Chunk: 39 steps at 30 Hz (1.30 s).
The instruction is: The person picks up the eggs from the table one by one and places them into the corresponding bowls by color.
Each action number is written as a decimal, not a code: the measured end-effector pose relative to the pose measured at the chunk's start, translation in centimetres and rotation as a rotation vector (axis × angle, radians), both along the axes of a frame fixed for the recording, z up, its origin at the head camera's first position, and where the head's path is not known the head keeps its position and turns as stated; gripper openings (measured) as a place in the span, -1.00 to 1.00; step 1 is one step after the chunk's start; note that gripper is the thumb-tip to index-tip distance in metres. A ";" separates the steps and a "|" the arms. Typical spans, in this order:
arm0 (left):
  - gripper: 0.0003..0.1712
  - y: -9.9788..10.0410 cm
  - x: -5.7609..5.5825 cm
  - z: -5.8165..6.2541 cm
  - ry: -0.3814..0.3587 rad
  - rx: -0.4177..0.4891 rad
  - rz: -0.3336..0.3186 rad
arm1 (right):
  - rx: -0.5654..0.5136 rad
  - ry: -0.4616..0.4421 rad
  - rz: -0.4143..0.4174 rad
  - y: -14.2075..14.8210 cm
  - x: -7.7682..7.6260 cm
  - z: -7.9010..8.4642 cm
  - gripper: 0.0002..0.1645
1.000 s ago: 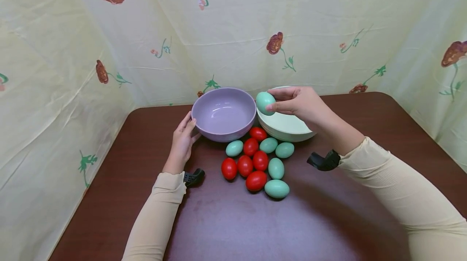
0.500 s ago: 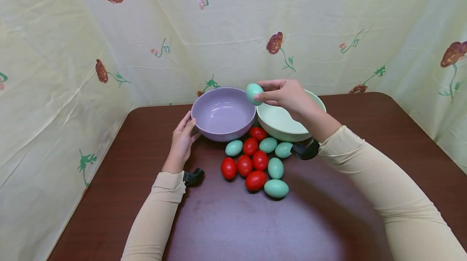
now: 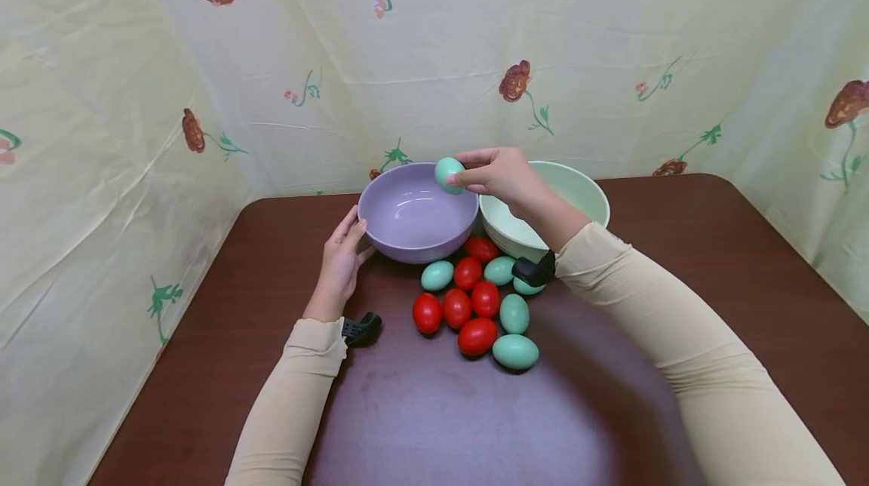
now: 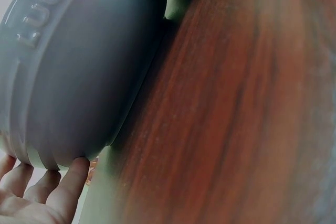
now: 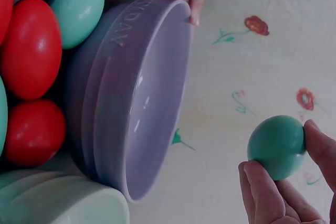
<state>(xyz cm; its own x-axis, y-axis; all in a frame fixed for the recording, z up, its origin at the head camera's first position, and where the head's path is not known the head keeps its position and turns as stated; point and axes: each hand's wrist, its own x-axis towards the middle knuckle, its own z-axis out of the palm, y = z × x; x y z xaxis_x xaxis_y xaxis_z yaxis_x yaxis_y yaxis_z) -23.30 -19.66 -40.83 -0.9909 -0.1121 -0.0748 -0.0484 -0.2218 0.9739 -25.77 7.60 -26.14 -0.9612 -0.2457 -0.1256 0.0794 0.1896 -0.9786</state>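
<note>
A purple bowl (image 3: 416,214) stands upright towards the back of the table. My left hand (image 3: 338,263) rests on its left side; in the left wrist view the fingers (image 4: 71,187) lie fairly straight against the outer wall. My right hand (image 3: 504,176) pinches a light green egg (image 3: 449,174) between thumb and fingertips, above the purple bowl's right back rim. The right wrist view shows the held egg (image 5: 277,147) apart from the bowl. Inside the purple bowl I see nothing lying.
A pale green bowl (image 3: 577,192) stands right beside the purple one, partly hidden by my right forearm. In front of both bowls lie several red eggs (image 3: 456,309) and several light green eggs (image 3: 514,314). A floral cloth (image 3: 421,56) hangs behind the table.
My right hand has moved left with the light green egg, from over the pale green bowl to over the purple bowl. The left hand has stayed put.
</note>
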 end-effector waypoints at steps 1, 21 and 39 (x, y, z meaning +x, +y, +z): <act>-0.34 0.0 0.0 0.0 0.002 0.000 0.001 | 0.000 -0.005 0.000 -0.3 -0.2 -0.1 -0.45; -0.34 0.1 0.1 0.1 -0.005 0.009 0.002 | -0.026 -0.005 -0.025 -4.7 -3.0 -0.9 -0.44; -0.35 -0.1 -0.1 0.0 -0.016 0.004 -0.001 | -0.001 -0.041 -0.033 -6.6 -3.8 -4.5 -0.43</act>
<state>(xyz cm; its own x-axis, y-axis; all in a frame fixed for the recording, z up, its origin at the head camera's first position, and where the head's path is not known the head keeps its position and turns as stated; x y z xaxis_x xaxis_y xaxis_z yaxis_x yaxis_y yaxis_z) -23.37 -19.73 -40.80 -0.9897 -0.1109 -0.0911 -0.0641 -0.2259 0.9720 -29.56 0.98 -30.68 -0.9628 -0.2143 -0.1649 0.1256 0.1857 -0.9745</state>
